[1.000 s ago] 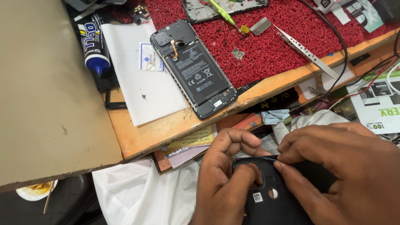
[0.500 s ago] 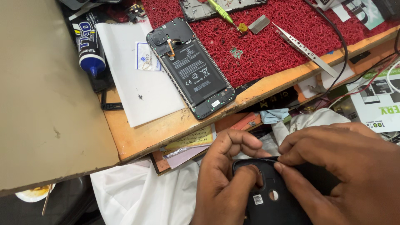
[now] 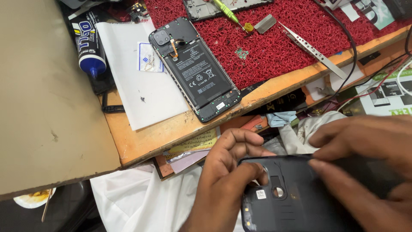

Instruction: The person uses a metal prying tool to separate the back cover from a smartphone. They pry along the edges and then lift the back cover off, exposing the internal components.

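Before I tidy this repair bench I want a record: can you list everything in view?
opened phone: one, black, back removed, on the red mat's left edge
red mat: one, across the bench top
white sheet: one, left of the phone
tube: one, black with blue cap, far left
tweezers: one, silver, on the mat
screwdriver: one, green handle, top
metal blade: one, grey, on the mat
back cover: one, dark, held below the bench
white cloth: one, under the hands
left hand: grips the cover's left end
right hand: presses the cover's top
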